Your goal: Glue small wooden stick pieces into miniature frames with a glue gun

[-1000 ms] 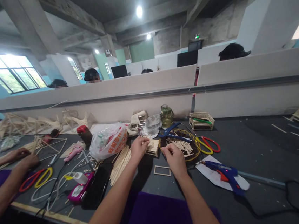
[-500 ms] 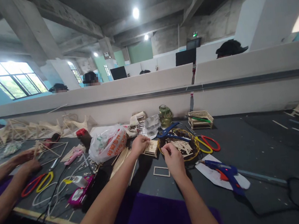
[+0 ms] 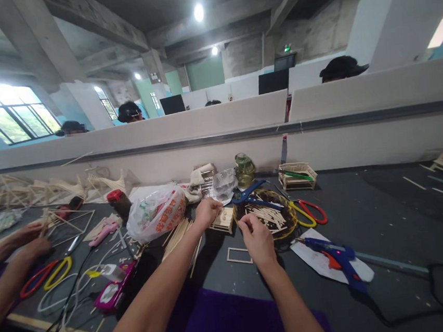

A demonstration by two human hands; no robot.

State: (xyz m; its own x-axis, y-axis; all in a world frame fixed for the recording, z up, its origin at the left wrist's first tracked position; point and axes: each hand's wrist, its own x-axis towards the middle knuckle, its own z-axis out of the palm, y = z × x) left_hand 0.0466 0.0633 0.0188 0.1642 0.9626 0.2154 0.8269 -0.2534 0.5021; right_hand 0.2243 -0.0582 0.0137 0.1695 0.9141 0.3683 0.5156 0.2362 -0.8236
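Note:
My left hand point(image 3: 207, 213) is closed in a pinch at the upper edge of a small wooden-stick structure point(image 3: 223, 221). Whatever its fingertips hold is too small to make out. Over the near left side of a round basket point(image 3: 295, 227) of short wooden sticks point(image 3: 267, 215), my right hand point(image 3: 259, 238) has thumb and fingers pressed together. I cannot tell what is between them. Just left of that hand, a small rectangular stick frame point(image 3: 238, 255) lies flat on the dark table. Blue-handled cutters point(image 3: 249, 192) rest across the basket's far rim.
A blue glue gun point(image 3: 331, 252) lies on white paper at right, beside red-and-yellow scissors point(image 3: 308, 213). A plastic bag point(image 3: 157, 214), long sticks point(image 3: 177, 238) and a pink power strip point(image 3: 115, 287) are at left. Another person's hands point(image 3: 33, 241) work on a stick frame at far left.
The view has turned slightly, so objects at the left appear farther left. Both my hands keep nearly the same pinched pose and place.

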